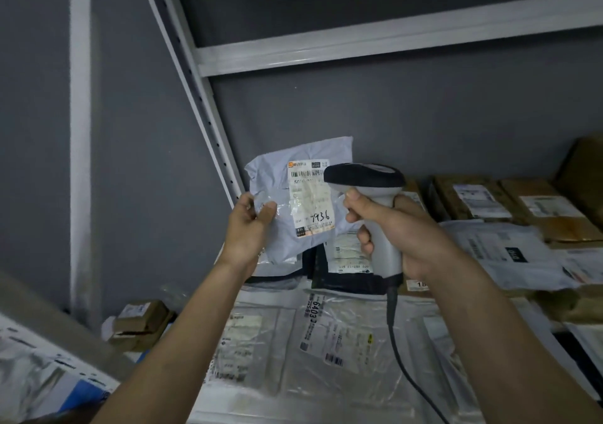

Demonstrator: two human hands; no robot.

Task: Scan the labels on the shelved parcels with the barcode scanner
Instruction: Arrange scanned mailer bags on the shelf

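My left hand pinches the left edge of a pale grey poly mailer and holds it upright above the shelf. Its white label faces me, with a barcode at the top and "7936" handwritten near the bottom. My right hand grips the handle of a grey barcode scanner, index finger curled over the trigger. The scanner's dark head sits just right of the label, overlapping the barcode's right end. A black cable hangs from the handle.
Several clear and grey bagged parcels lie flat on the shelf below my arms. Brown cardboard boxes line the back right. Small boxes sit at lower left. A white slotted upright and an upper shelf beam frame the bay.
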